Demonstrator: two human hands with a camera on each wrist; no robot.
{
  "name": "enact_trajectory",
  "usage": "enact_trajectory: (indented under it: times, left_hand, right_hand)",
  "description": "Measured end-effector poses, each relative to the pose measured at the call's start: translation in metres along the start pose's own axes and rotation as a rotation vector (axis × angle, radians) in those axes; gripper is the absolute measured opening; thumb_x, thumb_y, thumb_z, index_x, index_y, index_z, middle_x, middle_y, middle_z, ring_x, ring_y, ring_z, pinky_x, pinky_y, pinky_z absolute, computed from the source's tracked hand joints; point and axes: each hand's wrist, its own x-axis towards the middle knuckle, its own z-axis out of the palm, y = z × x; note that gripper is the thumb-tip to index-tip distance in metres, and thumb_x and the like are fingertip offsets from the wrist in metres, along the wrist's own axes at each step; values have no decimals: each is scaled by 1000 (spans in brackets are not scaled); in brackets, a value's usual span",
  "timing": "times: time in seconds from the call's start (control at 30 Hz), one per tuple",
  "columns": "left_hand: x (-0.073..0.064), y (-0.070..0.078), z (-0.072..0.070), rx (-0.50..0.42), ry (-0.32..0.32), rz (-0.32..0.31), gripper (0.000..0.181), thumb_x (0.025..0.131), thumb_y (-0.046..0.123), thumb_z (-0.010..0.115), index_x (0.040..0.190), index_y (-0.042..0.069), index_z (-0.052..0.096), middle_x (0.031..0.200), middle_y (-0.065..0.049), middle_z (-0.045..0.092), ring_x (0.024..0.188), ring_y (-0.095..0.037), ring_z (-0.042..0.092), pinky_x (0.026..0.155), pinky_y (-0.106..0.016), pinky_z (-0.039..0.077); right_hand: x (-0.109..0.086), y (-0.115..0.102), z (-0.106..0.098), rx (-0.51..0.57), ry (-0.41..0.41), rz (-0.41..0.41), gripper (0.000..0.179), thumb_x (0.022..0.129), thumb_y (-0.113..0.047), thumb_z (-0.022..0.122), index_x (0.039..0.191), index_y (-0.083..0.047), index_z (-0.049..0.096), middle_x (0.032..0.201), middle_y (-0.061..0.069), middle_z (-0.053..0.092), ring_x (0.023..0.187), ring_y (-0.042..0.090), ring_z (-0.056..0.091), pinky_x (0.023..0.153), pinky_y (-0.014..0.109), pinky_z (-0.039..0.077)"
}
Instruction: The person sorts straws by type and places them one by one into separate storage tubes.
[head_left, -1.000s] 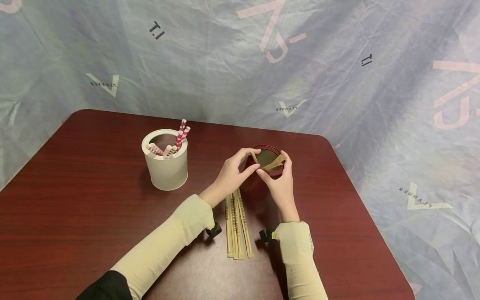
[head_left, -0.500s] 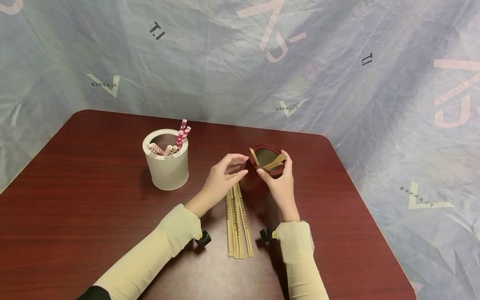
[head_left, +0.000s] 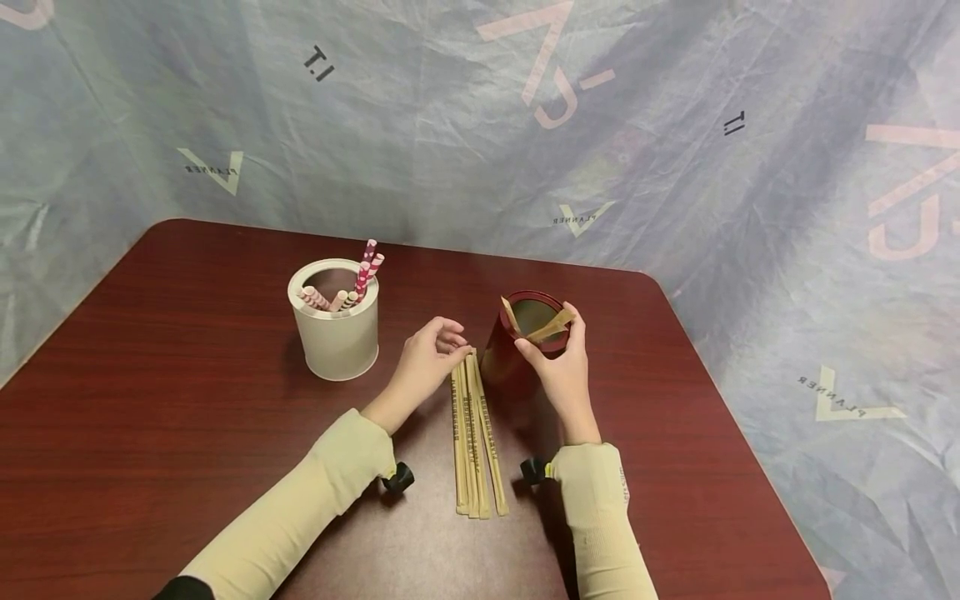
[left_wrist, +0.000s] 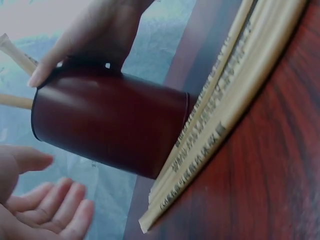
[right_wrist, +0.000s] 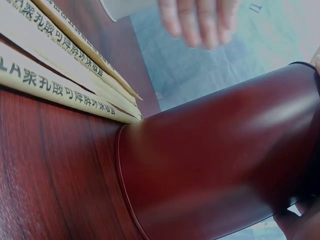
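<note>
A dark red can [head_left: 504,360] stands upright on the table, gripped near its rim by my right hand [head_left: 564,379]. Two paper-wrapped straws lean inside it: one wrapped straw [head_left: 552,325] points toward my right fingers, the other [head_left: 510,314] rests at the rim's left side. Several more paper-wrapped straws [head_left: 472,442], printed with dark characters, lie side by side in front of the can. My left hand [head_left: 422,360] hovers by their far ends, its fingers loosely bent with nothing between them in the left wrist view. The can's wall [right_wrist: 215,155] rises close to the straws' ends.
To the left stands a cream can [head_left: 337,346] holding several pink and patterned paper straws [head_left: 363,271]. The dark red wooden table [head_left: 180,400] ends at the back against a hanging grey-blue sheet [head_left: 420,142] with printed letters.
My left hand has let go of the left wrapped straw at the can's rim and moved left and nearer, to the far ends of the lying straws. My right hand has stayed on the can.
</note>
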Motion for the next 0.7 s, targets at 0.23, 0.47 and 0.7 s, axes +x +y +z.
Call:
enact_trajectory:
  times: [0.23, 0.47, 0.7]
  left_hand:
    - [6, -14, -1, 199, -179, -195, 26, 85, 13, 70, 106, 2, 60, 89, -8, 70, 69, -15, 65, 63, -27, 52]
    - [10, -22, 0, 288, -398, -251, 11, 89, 11, 65, 97, 5, 61, 73, -6, 65, 56, -14, 60, 50, -26, 51]
    - [9, -24, 2, 340, -442, -244, 6, 87, 12, 67, 87, 6, 66, 65, -3, 60, 54, -12, 57, 52, -24, 50]
  right_hand:
    - [0, 0, 0, 2, -2, 12, 85, 83, -27, 76, 150, -22, 24, 149, 4, 37, 137, 20, 36, 112, 49, 33]
    - [-1, -10, -1, 10, -17, 50, 87, 83, -21, 75, 151, -18, 22, 151, 9, 35, 138, 23, 34, 114, 49, 32]
    - [-12, -38, -3, -3, -24, 55, 84, 85, -14, 72, 151, -9, 22, 150, 16, 35, 138, 28, 35, 113, 50, 33]
